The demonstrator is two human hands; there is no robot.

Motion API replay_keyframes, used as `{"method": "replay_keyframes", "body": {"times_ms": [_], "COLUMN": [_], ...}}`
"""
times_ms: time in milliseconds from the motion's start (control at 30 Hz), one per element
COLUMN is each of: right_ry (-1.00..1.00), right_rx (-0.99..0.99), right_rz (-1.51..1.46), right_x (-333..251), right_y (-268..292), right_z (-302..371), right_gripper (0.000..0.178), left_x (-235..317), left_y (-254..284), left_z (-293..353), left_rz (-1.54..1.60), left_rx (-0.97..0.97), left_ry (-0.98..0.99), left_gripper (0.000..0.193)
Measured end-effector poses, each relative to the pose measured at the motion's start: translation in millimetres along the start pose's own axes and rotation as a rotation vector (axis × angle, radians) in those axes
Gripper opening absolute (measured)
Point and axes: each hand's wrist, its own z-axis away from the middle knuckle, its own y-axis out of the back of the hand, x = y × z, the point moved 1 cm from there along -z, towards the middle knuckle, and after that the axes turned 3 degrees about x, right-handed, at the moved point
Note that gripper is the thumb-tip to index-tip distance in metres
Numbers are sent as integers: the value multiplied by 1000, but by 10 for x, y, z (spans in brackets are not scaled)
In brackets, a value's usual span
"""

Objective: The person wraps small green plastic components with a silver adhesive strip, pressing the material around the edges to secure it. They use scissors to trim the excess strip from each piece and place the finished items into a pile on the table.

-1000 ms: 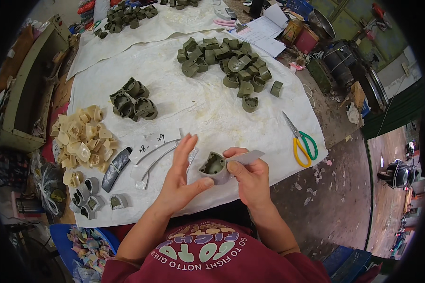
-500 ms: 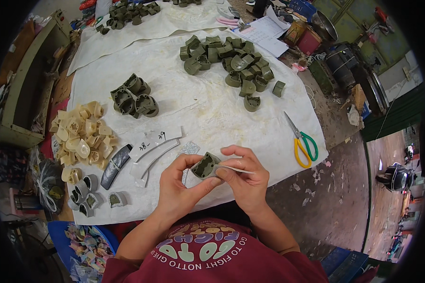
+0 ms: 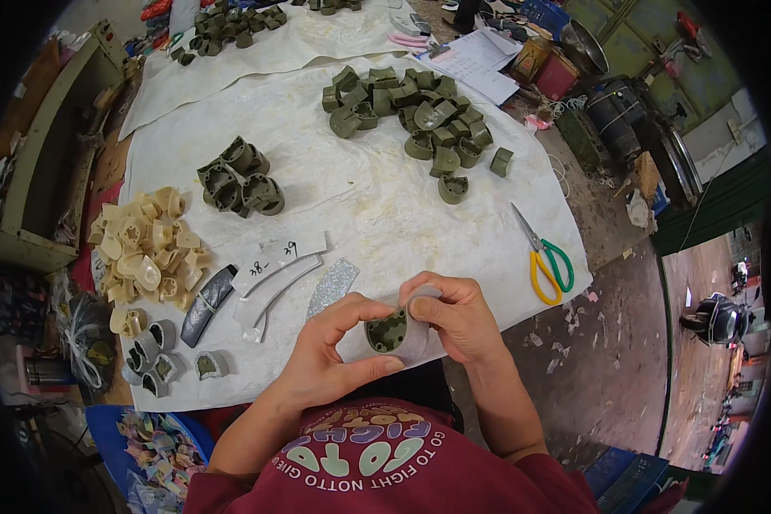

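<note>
Green block in both hands, grey strip against its side

Green block (image 3: 387,331): near edge of the white-covered surface (image 3: 317,163), hollow face showing. Clock refs from the block. Grey strip (image 3: 415,341) curves along its right side.

Right hand (image 3: 456,317), 3 o'clock: mostly closed, strip end pinched between thumb and fingers. Left hand (image 3: 324,361), 8–9 o'clock: half-open C, fingertips at the block's 12 side, thumb at its 6 side. Can't tell if it's gripping.

Writing: dark handwritten marks on a white curved strip (image 3: 270,267), 10 o'clock. Papers (image 3: 480,68), toward 1, carry writing too small to read. Pale and purple printed lettering on the maroon shirt (image 3: 488,488), 5.

Silver glitter strip (image 3: 332,287), 10–11, just beside left hand. Dark grey bundle (image 3: 208,307), 9–10. Wrapped blocks (image 3: 170,364), 9. Beige pile (image 3: 150,248), 10. Green cluster (image 3: 240,182), 10–11. Bigger green pile (image 3: 437,116), 12. Scissors (image 3: 540,261), yellow and green handles, 2, near surface edge. Blue bin (image 3: 103,428) with coloured scraps, 8, off the surface.
</note>
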Motion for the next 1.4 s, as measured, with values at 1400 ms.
{"method": "replay_keyframes", "body": {"times_ms": [1400], "right_ry": [479], "right_rx": [106], "right_rz": [686], "right_x": [-67], "right_y": [-350], "right_z": [43], "right_gripper": [16], "left_x": [-82], "left_y": [88], "left_z": [19], "left_rz": [341], "left_rx": [195], "left_ry": [-29], "left_gripper": [50]}}
